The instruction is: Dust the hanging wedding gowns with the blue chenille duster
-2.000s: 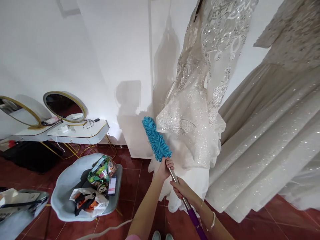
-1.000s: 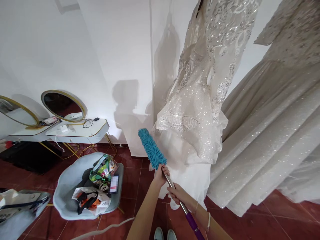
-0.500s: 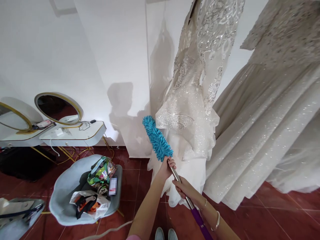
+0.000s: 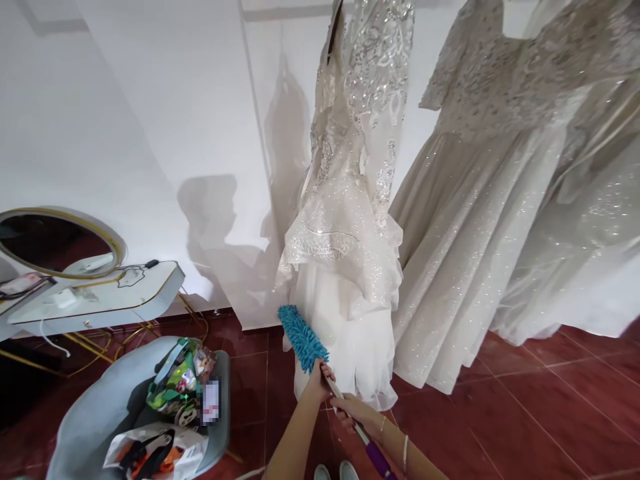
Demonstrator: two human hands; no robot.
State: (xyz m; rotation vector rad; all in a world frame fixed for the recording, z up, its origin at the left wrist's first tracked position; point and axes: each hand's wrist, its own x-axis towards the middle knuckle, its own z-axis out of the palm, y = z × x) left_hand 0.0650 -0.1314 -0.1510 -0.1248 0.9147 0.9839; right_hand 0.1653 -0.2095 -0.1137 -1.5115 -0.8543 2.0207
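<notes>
Both hands grip a long-handled duster point(image 4: 320, 363), and the work in hand looks like dusting the hanging gowns, now down at the hem. The left hand point(image 4: 319, 381) is wrapped around the metal shaft just below the teal microfibre head point(image 4: 303, 337); the right hand point(image 4: 350, 408) is curled around the shaft lower down, just above the purple grip point(image 4: 376, 459). The fluffy, noodle-textured head tilts up and to the left, touching or just beside the lower left edge of the white tiered gown point(image 4: 345, 267), above the red tiled floor point(image 4: 525, 413). Next, I judge, a light sweep along the skirt is wanted, gentle enough not to snag the sequins. A champagne glitter gown point(image 4: 465, 220) hangs just to the right.
</notes>
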